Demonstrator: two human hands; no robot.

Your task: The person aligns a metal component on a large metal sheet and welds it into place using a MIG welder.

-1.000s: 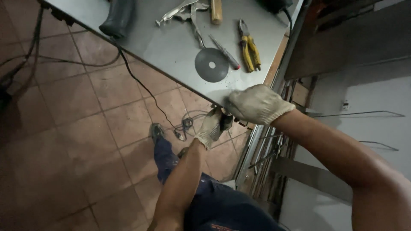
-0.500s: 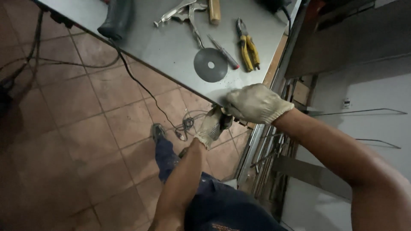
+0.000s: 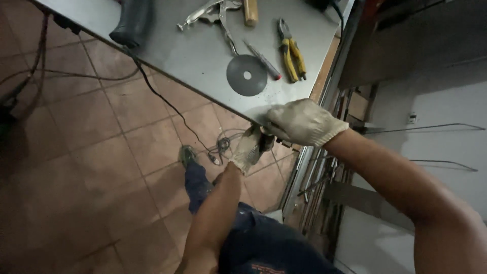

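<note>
Both my hands wear white knit gloves and meet at the near corner of a grey metal table (image 3: 203, 56). My left hand (image 3: 247, 151) reaches up from below the table's edge, its fingers curled round a small dark part (image 3: 264, 140). My right hand (image 3: 303, 122) lies over the corner from above, its fingers bent down onto the same dark part. What the part is stays hidden between the gloves.
On the table lie a grey cutting disc (image 3: 247, 75), yellow-handled pliers (image 3: 292, 52), a thin screwdriver (image 3: 264, 62), locking pliers (image 3: 207, 11), a wooden handle (image 3: 249, 9) and a dark power tool (image 3: 133, 23). Its black cable (image 3: 167, 104) trails over brown floor tiles. Metal rods (image 3: 324, 177) lean at the right.
Both hands stay at the table's corner; the left hand shifts only slightly under the edge. Nothing on the table has moved.
</note>
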